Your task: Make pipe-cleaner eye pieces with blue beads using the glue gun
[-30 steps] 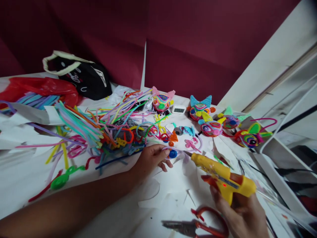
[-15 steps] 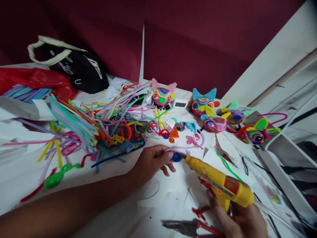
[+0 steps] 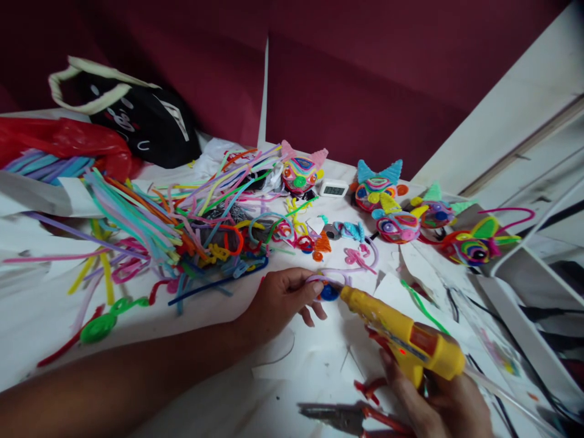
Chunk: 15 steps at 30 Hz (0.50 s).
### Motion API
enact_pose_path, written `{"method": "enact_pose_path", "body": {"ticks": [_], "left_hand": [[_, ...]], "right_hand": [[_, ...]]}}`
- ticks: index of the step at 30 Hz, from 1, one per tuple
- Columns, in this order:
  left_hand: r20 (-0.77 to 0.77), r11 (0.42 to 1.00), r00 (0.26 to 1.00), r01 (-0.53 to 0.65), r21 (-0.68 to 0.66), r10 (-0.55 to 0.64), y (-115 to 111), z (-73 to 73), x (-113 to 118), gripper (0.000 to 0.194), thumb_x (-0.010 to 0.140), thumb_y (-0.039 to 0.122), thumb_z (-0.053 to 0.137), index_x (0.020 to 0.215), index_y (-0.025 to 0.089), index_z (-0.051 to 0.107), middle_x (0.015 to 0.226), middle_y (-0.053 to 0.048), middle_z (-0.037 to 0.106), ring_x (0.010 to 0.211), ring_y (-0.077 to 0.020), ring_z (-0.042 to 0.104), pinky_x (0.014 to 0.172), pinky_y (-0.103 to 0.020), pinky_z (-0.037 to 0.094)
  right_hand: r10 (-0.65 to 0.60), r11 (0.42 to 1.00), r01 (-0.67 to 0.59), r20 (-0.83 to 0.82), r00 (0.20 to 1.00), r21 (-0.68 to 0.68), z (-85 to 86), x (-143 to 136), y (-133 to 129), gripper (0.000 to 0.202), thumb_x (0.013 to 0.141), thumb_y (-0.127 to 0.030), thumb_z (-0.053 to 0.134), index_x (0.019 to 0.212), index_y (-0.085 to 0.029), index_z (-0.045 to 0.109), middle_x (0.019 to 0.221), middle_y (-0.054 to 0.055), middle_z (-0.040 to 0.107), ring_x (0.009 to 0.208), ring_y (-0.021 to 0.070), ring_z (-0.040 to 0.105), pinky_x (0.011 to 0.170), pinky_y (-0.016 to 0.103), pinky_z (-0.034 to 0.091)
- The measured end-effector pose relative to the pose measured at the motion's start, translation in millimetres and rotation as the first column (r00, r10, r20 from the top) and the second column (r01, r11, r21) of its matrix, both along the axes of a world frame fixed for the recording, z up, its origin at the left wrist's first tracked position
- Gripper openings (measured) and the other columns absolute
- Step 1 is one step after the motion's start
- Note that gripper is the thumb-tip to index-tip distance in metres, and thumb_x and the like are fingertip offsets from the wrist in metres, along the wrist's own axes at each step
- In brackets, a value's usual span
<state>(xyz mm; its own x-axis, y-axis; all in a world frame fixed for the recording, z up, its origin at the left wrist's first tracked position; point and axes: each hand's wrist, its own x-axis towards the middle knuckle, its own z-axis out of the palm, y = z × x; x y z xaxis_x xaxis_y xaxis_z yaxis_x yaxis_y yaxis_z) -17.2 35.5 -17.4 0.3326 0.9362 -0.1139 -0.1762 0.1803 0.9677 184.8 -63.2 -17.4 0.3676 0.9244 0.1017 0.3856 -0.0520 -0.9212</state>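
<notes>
Left fingers (image 3: 305,294) pinching lilac strand (image 3: 329,278), glue gun (image 3: 391,322) close, scissors (image 3: 342,418), heaped pipe cleaners (image 3: 137,216)

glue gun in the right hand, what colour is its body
The glue gun has a yellow body, seen best in the current head view.

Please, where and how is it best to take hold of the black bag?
I would grip the black bag by its cream handles, coming from above. They arch up at its upper left as open loops, so fingers could probably pass through. The red plastic bag lies close in front, making a low approach look less easy.
</notes>
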Motion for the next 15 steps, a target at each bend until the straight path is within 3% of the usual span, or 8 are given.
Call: {"method": "enact_pose_path", "body": {"ticks": [3, 7, 10, 15], "left_hand": [[0.002, 1.000, 1.000, -0.001, 0.005, 0.001, -0.7, -2.1, 0.1, 0.038, 0.078, 0.048, 0.069, 0.087, 0.011, 0.067, 0.065, -0.004, 0.066, 0.056, -0.0157, 0.067, 0.044, -0.021, 0.051], [0.013, 1.000, 1.000, 0.003, 0.015, -0.003, -0.8, -3.9, -0.1, 0.038, 0.078, 0.048, 0.068, 0.086, 0.011, 0.067, 0.066, -0.003, 0.066, 0.057, -0.0161, 0.067, 0.044, -0.021, 0.051], [0.018, 1.000, 1.000, 0.003, 0.022, -0.003, -0.9, -3.7, 0.1, 0.036, 0.078, 0.046, 0.069, 0.085, 0.011, 0.067, 0.065, -0.003, 0.065, 0.057, -0.0157, 0.067, 0.043, -0.020, 0.051], [0.001, 1.000, 1.000, 0.009, 0.013, -0.009, -1.8, -1.5, 0.4, 0.036, 0.079, 0.046, 0.068, 0.083, 0.011, 0.066, 0.063, -0.003, 0.065, 0.054, -0.0141, 0.066, 0.044, -0.019, 0.051]], "right_hand": [[0.054, 0.998, -0.056, 0.062, 0.997, 0.021, -5.2, 10.9, 2.5, 0.036, 0.072, -0.046, 0.075, 0.097, -0.021, 0.065, 0.086, 0.006, 0.071, 0.088, 0.0270, 0.070, 0.065, 0.028, 0.061], [0.155, 0.985, -0.167, 0.190, 0.969, 0.044, -13.3, 28.7, 5.0, 0.034, 0.077, -0.039, 0.072, 0.104, -0.020, 0.066, 0.091, 0.008, 0.074, 0.094, 0.0282, 0.070, 0.077, 0.030, 0.061], [0.249, 0.966, -0.259, 0.251, 0.935, 0.010, -18.1, 37.9, 4.6, 0.030, 0.079, -0.036, 0.071, 0.104, -0.020, 0.067, 0.097, 0.010, 0.074, 0.089, 0.0276, 0.072, 0.072, 0.027, 0.062], [0.209, 0.973, -0.228, 0.293, 0.933, 0.030, -18.7, 36.5, 1.5, 0.032, 0.080, -0.043, 0.069, 0.102, -0.020, 0.067, 0.092, 0.010, 0.074, 0.076, 0.0255, 0.074, 0.056, 0.023, 0.061]]}}
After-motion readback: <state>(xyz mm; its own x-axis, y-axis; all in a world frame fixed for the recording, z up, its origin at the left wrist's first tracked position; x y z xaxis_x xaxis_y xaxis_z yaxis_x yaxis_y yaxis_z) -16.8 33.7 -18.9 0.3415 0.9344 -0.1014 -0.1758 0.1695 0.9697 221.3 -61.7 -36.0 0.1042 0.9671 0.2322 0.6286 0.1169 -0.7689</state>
